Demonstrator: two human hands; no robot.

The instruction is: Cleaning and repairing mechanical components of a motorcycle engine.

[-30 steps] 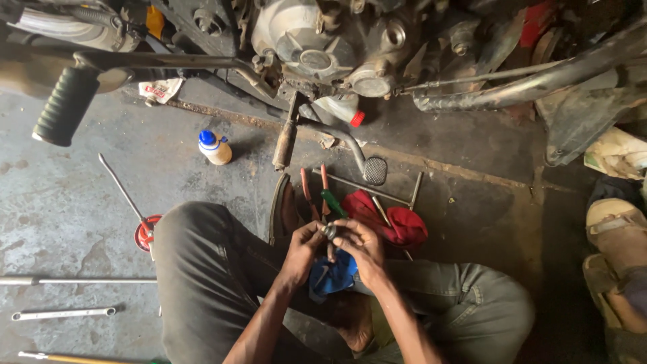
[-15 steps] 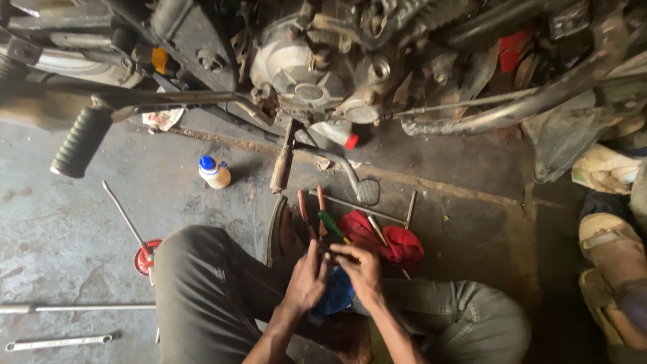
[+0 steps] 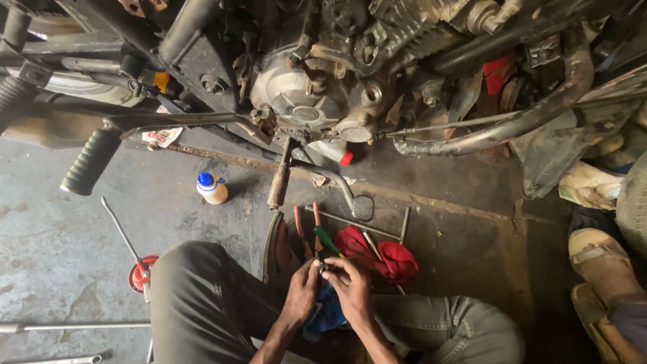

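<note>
I squat on a concrete floor in front of a motorcycle engine (image 3: 303, 101). My left hand (image 3: 303, 291) and my right hand (image 3: 350, 286) meet in front of my knees and pinch a small dark metal part (image 3: 323, 267) between their fingertips. Under my hands lies a blue cloth (image 3: 327, 313). Just beyond my fingers lie red-handled pliers (image 3: 306, 226), a green-handled screwdriver (image 3: 327, 239) and a red rag (image 3: 381, 253). What the small part is cannot be made out.
A small bottle with a blue cap (image 3: 211, 189) stands on the floor at left. A footpeg (image 3: 89, 162), a brake pedal (image 3: 362, 207) and an exhaust pipe (image 3: 526, 118) jut out. A red oil can (image 3: 140, 273) and metal rods (image 3: 67, 327) lie left. Another person's sandalled foot (image 3: 603, 269) is at right.
The view has tilted up towards the engine, so my hands sit lower in the frame. Both hands stay together on the small part.
</note>
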